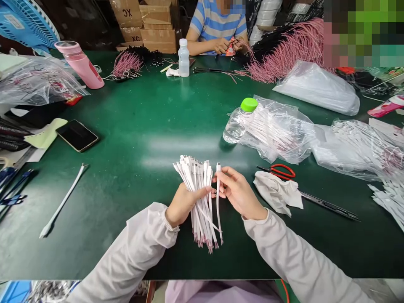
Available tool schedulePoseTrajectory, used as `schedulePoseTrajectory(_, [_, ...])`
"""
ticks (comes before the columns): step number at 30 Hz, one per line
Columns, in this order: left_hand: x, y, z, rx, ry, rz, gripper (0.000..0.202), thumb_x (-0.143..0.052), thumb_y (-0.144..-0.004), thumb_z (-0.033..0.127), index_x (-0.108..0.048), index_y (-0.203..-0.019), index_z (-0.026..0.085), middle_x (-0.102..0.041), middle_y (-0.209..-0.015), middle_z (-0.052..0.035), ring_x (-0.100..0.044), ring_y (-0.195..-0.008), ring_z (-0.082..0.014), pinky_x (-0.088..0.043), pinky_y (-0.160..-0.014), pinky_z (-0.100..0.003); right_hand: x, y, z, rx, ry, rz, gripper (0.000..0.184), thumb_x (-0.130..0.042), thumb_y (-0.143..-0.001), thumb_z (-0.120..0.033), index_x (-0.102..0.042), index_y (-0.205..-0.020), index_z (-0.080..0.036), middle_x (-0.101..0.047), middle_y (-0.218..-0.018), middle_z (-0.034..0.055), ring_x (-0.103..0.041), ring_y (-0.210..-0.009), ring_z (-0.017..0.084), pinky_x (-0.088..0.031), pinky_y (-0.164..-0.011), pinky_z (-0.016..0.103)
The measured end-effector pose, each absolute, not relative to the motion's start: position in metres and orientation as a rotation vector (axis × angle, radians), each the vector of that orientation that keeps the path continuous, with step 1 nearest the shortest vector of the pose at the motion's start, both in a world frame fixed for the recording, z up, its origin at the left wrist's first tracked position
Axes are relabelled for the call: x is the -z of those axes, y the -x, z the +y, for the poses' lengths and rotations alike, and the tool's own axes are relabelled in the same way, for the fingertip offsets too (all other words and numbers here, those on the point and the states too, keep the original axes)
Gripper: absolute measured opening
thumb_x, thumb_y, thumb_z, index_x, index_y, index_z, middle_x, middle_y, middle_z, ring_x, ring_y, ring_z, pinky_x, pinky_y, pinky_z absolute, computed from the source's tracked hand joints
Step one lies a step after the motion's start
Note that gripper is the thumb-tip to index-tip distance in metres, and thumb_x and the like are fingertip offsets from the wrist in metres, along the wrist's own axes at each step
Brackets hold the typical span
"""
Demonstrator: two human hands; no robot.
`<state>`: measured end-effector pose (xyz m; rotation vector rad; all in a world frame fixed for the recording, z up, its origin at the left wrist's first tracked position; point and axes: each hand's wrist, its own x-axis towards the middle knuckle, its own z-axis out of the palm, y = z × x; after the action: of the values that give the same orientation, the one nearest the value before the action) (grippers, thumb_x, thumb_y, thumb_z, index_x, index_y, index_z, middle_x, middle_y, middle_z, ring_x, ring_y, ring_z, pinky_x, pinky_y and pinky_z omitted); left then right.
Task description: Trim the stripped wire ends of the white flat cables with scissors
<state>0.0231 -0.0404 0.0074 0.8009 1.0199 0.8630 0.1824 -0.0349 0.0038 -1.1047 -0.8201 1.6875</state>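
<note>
My left hand (186,205) grips a thick bundle of white flat cables (197,198) with pink wire ends hanging below it. My right hand (238,191) pinches a single white cable (217,202) at the right side of the bundle, and the cable's pink-tipped end hangs down. Both hands are over the green table mat (126,126), close together near the front edge. The cable's upper end stands above my fingers, and my fingers hide part of the bundle.
Red-handled scissors (282,171) and a white cloth (276,192) lie right of my hands. Plastic bags of cables (277,130) and a green-capped bottle (240,122) lie beyond them. A phone (77,135) lies left. A co-worker (216,29) handles something across the table.
</note>
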Motion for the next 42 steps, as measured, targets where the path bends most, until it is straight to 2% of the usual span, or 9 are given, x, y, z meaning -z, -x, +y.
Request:
schedulePoseTrajectory(5, [-0.005,-0.023,-0.041,-0.848,-0.823,1.020,0.033,-0.076,-0.071,0.031,-0.067,-0.097,0.013,-0.071,-0.092,-0.0060,-0.065,-0.084,-0.0201,-0.050,-0.082,-0.031,-0.005,-0.183,-0.037,-1.856,1.024,-0.846,0.028,-0.073,-0.075,-0.040,-0.058,-0.089,-0.021,-0.053,-0.063,-0.0051,-0.041,-0.048,0.006,-0.035,-0.045,0.021])
schedulePoseTrajectory(8, [-0.006,-0.024,-0.041,-0.832,-0.895,1.030,0.031,-0.075,-0.072,0.032,-0.067,-0.096,0.013,-0.071,-0.091,-0.0058,-0.065,-0.087,-0.0205,-0.049,-0.083,-0.031,-0.004,-0.183,-0.037,-1.909,1.010,-0.875,0.026,-0.075,-0.073,-0.037,-0.061,-0.084,-0.019,-0.048,-0.062,-0.0051,-0.038,-0.050,0.006,-0.034,-0.045,0.022])
schedulePoseTrajectory(12, [-0.004,-0.025,-0.043,-0.836,-0.942,1.075,0.030,-0.075,-0.071,0.033,-0.068,-0.093,0.013,-0.071,-0.091,-0.0059,-0.065,-0.090,-0.0222,-0.048,-0.087,-0.032,-0.002,-0.182,-0.037,-1.803,1.038,-0.864,0.027,-0.076,-0.071,-0.039,-0.061,-0.075,-0.018,-0.045,-0.061,-0.0052,-0.037,-0.049,0.006,-0.033,-0.045,0.022])
schedulePoseTrajectory(20, [0.001,-0.026,-0.044,-0.837,-0.861,1.079,0.034,-0.075,-0.071,0.035,-0.066,-0.095,0.013,-0.069,-0.087,-0.0060,-0.064,-0.077,-0.0212,-0.053,-0.075,-0.035,0.002,-0.181,-0.039,-1.636,1.096,-0.916,0.029,-0.073,-0.073,-0.044,-0.063,-0.075,-0.016,-0.045,-0.062,-0.0044,-0.037,-0.048,0.005,-0.036,-0.045,0.023])
schedulePoseTrajectory(26, [-0.002,-0.026,-0.044,-0.878,-0.983,1.112,0.030,-0.073,-0.073,0.033,-0.067,-0.095,0.013,-0.070,-0.093,-0.0067,-0.064,-0.089,-0.0228,-0.049,-0.084,-0.033,0.002,-0.180,-0.039,-1.729,1.100,-0.990,0.031,-0.072,-0.073,-0.046,-0.064,-0.075,-0.016,-0.044,-0.060,-0.0045,-0.037,-0.049,0.006,-0.035,-0.045,0.023])
schedulePoseTrajectory(31, [-0.001,-0.026,-0.045,-0.868,-0.961,1.150,0.029,-0.072,-0.074,0.037,-0.066,-0.087,0.012,-0.070,-0.086,-0.0065,-0.065,-0.083,-0.0233,-0.050,-0.080,-0.034,0.006,-0.180,-0.038,-1.504,1.151,-0.956,0.029,-0.065,-0.081,-0.047,-0.064,-0.080,-0.018,-0.055,-0.073,-0.0006,-0.047,-0.061,0.009,-0.039,-0.055,0.024])
schedulePoseTrajectory(33, [0.000,-0.026,-0.045,-0.857,-0.971,1.137,0.030,-0.073,-0.073,0.036,-0.067,-0.091,0.012,-0.071,-0.088,-0.0069,-0.066,-0.085,-0.0245,-0.050,-0.082,-0.035,0.006,-0.181,-0.037,-1.595,1.112,-0.854,0.030,-0.064,-0.082,-0.049,-0.064,-0.087,-0.019,-0.057,-0.075,-0.0006,-0.048,-0.060,0.009,-0.039,-0.054,0.024])
schedulePoseTrajectory(36, [0.000,-0.025,-0.045,-0.850,-0.998,1.110,0.039,-0.074,-0.073,0.035,-0.067,-0.104,0.013,-0.071,-0.101,-0.0087,-0.065,-0.099,-0.0279,-0.048,-0.090,-0.038,0.003,-0.183,-0.037,-1.841,1.024,-0.709,0.032,-0.070,-0.077,-0.046,-0.065,-0.092,-0.018,-0.052,-0.066,-0.0034,-0.047,-0.054,0.007,-0.040,-0.052,0.023])
schedulePoseTrajectory(42, [0.000,-0.025,-0.045,-0.824,-1.048,1.049,0.049,-0.076,-0.070,0.033,-0.066,-0.115,0.017,-0.069,-0.114,-0.0074,-0.060,-0.113,-0.0295,-0.044,-0.099,-0.038,-0.004,-0.184,-0.035,-2.003,0.938,-0.729,0.029,-0.077,-0.073,-0.037,-0.067,-0.089,-0.016,-0.055,-0.068,-0.0024,-0.053,-0.059,0.009,-0.047,-0.058,0.024])
